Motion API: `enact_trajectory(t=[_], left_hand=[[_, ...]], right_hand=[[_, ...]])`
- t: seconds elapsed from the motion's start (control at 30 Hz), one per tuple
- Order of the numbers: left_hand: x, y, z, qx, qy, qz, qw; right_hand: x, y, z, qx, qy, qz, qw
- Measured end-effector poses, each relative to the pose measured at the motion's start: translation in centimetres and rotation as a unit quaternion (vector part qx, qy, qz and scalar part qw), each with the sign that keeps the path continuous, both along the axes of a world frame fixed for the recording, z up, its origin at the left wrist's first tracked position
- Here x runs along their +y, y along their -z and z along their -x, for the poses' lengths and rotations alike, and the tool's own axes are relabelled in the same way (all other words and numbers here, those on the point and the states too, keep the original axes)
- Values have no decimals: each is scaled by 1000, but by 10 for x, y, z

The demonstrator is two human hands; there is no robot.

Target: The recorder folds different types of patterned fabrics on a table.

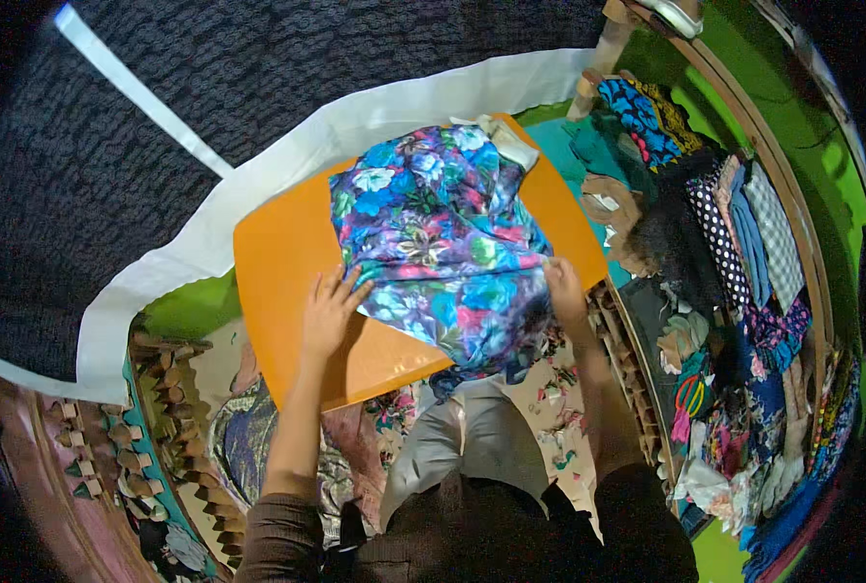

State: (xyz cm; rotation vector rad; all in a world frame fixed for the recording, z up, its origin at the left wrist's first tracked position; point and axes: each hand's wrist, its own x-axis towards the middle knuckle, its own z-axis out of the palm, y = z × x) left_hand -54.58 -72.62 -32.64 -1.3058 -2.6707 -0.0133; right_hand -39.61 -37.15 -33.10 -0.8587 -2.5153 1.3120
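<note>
A blue floral cloth (442, 243) with pink and green flowers lies bunched on an orange board (277, 253). My left hand (331, 309) lies flat on the cloth's left lower edge, fingers spread, partly on the board. My right hand (561, 290) pinches the cloth's right edge. The cloth's lower part hangs over the board's near edge. A small white piece (510, 141) peeks out at the cloth's far end.
A dark knitted blanket (209, 78) with a white band (258, 185) lies beyond the board. Piles of mixed patterned clothes (734, 272) fill the right side. A wooden frame (773, 155) curves along the right. Patterned floor covering (161, 437) and scraps lie below.
</note>
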Motion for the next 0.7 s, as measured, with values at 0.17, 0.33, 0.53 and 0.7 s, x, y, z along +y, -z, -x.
enact_trajectory(t=[0.17,0.33,0.53,0.7], left_hand=[[5,-19,-29,-61,-41,-53,996],[52,26,-126,-222,-4,-69,973],[107,43,-210,-227,11,-94,969],[112,78,-241,-302,-25,-149,941]], right_hand=[[12,-21,11,44,-39,-12,998],[-2,28,-27,-128,-226,83,962],[27,9,-31,-141,-244,112,953],[68,48,-41,41,-217,-191,957]])
